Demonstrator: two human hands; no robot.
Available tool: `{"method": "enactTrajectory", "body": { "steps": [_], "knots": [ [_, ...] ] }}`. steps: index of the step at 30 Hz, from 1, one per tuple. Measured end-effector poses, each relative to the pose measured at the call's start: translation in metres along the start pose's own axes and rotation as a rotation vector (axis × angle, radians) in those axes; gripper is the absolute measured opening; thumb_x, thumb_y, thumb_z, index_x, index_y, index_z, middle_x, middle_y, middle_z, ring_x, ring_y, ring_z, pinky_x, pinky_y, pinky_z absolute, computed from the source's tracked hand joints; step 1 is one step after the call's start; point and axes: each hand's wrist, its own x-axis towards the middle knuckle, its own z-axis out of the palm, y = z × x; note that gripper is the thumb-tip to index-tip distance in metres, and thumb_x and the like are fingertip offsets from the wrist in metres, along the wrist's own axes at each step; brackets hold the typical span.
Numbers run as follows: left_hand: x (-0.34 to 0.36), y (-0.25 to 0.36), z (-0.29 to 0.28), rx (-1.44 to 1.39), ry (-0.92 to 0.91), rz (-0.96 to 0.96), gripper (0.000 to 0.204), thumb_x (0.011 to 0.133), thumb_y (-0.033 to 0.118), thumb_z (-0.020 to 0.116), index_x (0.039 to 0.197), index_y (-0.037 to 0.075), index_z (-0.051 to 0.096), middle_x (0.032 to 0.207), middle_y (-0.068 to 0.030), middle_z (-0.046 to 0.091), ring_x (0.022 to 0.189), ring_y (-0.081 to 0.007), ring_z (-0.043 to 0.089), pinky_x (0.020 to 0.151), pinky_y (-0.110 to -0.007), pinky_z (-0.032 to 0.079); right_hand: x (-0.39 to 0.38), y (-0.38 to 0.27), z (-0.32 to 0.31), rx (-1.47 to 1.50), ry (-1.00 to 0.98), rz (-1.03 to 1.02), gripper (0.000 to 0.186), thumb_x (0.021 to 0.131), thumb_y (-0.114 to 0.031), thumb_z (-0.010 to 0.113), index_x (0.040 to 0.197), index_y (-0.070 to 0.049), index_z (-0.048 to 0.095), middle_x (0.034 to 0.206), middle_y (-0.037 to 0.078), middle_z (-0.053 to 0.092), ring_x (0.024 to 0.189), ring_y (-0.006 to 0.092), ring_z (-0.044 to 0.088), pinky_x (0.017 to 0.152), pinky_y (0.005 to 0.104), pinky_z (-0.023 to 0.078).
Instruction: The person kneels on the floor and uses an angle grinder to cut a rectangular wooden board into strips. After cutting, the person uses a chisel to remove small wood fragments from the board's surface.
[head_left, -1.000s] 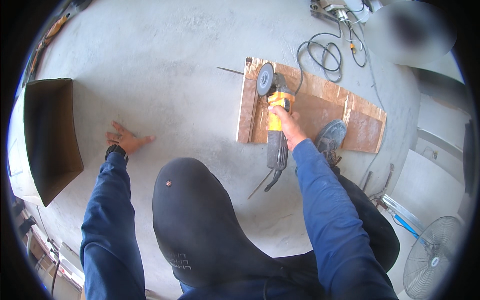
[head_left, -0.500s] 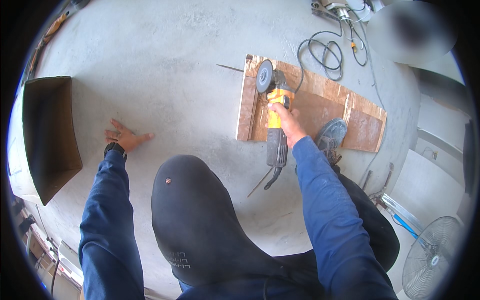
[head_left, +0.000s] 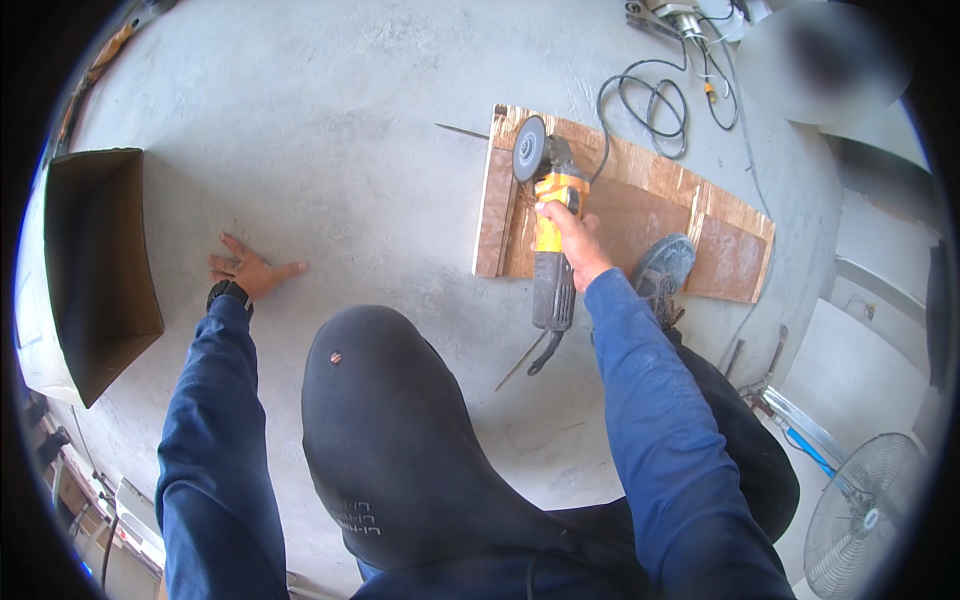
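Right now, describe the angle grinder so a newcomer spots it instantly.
Find the wooden board on the grey floor, right of centre. Over its left part, the right hand grips the angle grinder. Its yellow-and-black body and round grey disc set it apart from the brown board and the dusty shoe to its right.

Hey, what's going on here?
A person is gripping a yellow-and-black angle grinder with the right hand, over a wooden panel. The left hand is spread out, apparently on the grey floor near an open cardboard box. One shoe seems to rest on the panel. Whether the disc is spinning, I can't tell.
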Motion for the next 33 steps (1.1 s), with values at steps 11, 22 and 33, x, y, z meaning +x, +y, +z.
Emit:
{"method": "enactTrajectory", "body": {
  "steps": [11,22,33],
  "knots": [
    [0.0,0.001,-0.001,0.009,-0.007,0.0,0.173,0.061,0.082,0.085,0.159,0.004,-0.034,0.163,-0.0462,-0.02,0.153,-0.0662,-0.009,0.123,-0.072,0.008,0.007,0.013,0.001,-0.008,0.124,0.04,0.056,0.081,-0.037,0.084,0.112,0.004,0.062,0.089,0.01,0.067,0.073,0.02,0.07,0.066,0.036,0.062],
    [-0.002,0.002,-0.003,0.016,-0.006,-0.012,0.171,0.062,0.082,0.084,0.159,0.004,-0.033,0.164,-0.0454,-0.019,0.154,-0.0654,-0.006,0.124,-0.071,0.01,0.008,0.012,0.002,-0.042,0.088,0.008,0.046,0.083,-0.035,0.082,0.106,0.003,0.068,0.086,0.009,0.07,0.069,0.0204,0.07,0.064,0.0357,0.06],
    [-0.001,0.001,-0.003,0.016,0.001,-0.001,0.172,0.061,0.083,0.085,0.159,0.004,-0.033,0.164,-0.0455,-0.02,0.154,-0.0657,-0.006,0.124,-0.071,0.01,0.007,0.018,0.005,-0.054,0.108,-0.024,0.038,0.084,-0.031,0.08,0.104,0.0,0.071,0.086,0.008,0.07,0.069,0.0189,0.07,0.065,0.0346,0.06]
  ]
}}
